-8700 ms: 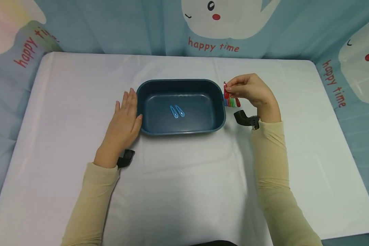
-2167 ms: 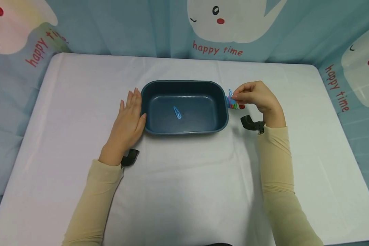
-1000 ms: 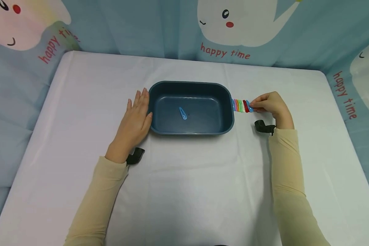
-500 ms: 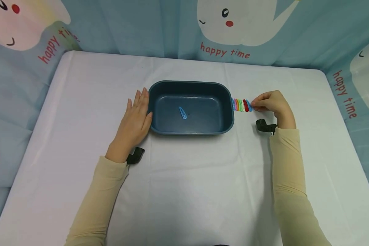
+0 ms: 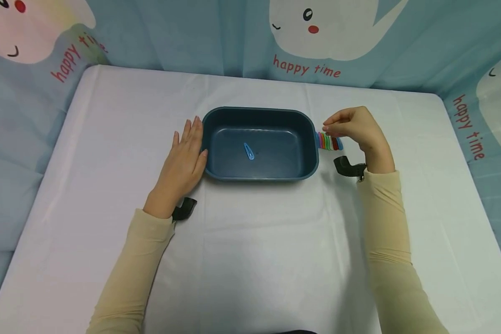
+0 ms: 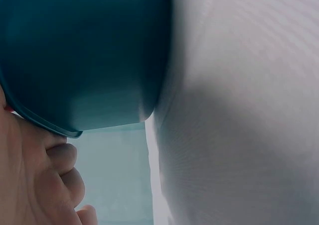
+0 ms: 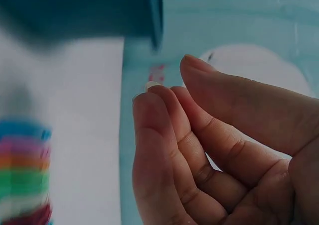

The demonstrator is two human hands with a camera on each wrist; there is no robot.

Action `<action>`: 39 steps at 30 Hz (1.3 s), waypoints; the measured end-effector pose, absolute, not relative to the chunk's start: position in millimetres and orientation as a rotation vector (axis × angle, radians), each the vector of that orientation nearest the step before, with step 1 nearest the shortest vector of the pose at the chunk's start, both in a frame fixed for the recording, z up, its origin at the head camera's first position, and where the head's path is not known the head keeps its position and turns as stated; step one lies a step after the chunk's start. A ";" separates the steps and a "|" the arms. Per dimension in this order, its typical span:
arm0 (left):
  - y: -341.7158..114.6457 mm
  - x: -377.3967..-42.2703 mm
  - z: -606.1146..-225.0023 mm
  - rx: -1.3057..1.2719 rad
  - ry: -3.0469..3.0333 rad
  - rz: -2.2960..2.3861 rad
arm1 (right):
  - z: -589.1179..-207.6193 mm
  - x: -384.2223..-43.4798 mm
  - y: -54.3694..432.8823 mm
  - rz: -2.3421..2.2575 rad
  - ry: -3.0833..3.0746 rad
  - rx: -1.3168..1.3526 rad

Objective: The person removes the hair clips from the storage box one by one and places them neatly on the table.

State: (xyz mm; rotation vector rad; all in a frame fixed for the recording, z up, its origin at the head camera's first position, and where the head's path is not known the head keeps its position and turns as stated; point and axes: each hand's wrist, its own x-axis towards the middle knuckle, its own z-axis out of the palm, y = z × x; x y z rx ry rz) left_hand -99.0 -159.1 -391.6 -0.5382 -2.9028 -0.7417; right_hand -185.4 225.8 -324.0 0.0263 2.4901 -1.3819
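In the head view one blue snap hair clip (image 5: pixel 249 151) lies inside the dark blue rectangular basin (image 5: pixel 260 179). The left hand (image 5: pixel 181 160) rests its straight fingers and thumb against the basin's left wall, and in the left wrist view its fingers (image 6: pixel 65 158) touch the rim. Above a row of hair clips (image 5: pixel 329 142) to the right of the basin hovers the right hand (image 5: pixel 359 132). Its fingers bend loosely with nothing held; the right wrist view shows a gap between thumb and fingertips. That view also shows blue, pink, orange, green, white and red clips (image 7: pixel 25 180) side by side.
A white cloth-covered table (image 5: pixel 254 260) bears everything. Behind it hangs a blue curtain (image 5: pixel 183 37) with printed cartoon figures. Black wrist cameras (image 5: pixel 348 167) sit under both wrists.
A second blue clip left the basin in the right hand's pinch and now lies at the row's right end. The right hand let it go and moved left and upward. The left hand stays against the basin.
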 end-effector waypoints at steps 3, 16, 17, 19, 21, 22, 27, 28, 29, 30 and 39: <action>-158.8 -99.7 -391.7 -0.542 -2.904 -0.750 | -319.7 -184.8 210.6 -1.372 2.498 -0.035; -159.3 -101.8 -392.4 -0.551 -2.895 -0.756 | -317.6 -185.8 150.7 -1.179 2.470 -0.302; -159.3 -101.5 -392.2 -0.550 -2.895 -0.760 | -318.9 -186.9 144.6 -1.163 2.456 -0.334; -159.1 -101.5 -392.7 -0.549 -2.892 -0.763 | -321.7 -189.4 132.4 -1.128 2.430 -0.399; -158.5 -101.2 -393.0 -0.548 -2.890 -0.770 | -325.1 -192.1 121.6 -1.110 2.393 -0.444; -158.2 -101.1 -393.2 -0.548 -2.890 -0.773 | -327.2 -193.5 117.0 -1.106 2.372 -0.452; -156.6 -100.9 -394.1 -0.558 -2.890 -0.778 | -338.5 -199.3 98.9 -1.052 2.287 -0.438; -156.5 -100.8 -393.9 -0.560 -2.890 -0.777 | -341.2 -200.7 96.2 -1.034 2.275 -0.434; -156.5 -100.8 -393.9 -0.561 -2.890 -0.775 | -343.1 -201.9 93.6 -1.013 2.264 -0.433; -156.5 -100.8 -394.1 -0.561 -2.891 -0.773 | -345.0 -203.1 91.3 -0.990 2.259 -0.435; -159.6 -100.4 -392.6 -0.553 -2.891 -0.764 | -356.1 -209.8 72.8 -0.781 2.289 -0.461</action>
